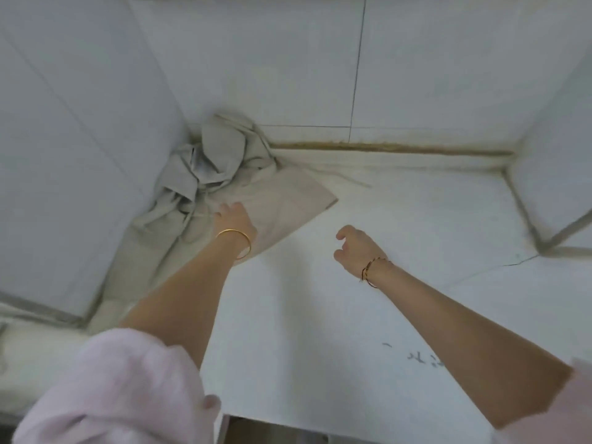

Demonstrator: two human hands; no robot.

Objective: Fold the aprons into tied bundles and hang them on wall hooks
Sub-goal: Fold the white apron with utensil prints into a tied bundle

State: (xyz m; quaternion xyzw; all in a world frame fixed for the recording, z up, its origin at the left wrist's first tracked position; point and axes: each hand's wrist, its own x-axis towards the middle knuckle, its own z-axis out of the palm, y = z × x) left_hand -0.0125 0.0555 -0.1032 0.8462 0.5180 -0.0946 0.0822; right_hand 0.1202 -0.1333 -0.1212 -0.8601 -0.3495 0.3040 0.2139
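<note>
Apron (288,200), crumpled beige, under left hand (235,221)

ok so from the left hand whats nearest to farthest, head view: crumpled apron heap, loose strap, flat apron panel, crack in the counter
1. flat apron panel, right under the left hand
2. crumpled apron heap, just beyond it, in the corner
3. loose strap, off to the right
4. crack in the counter, far right
</note>
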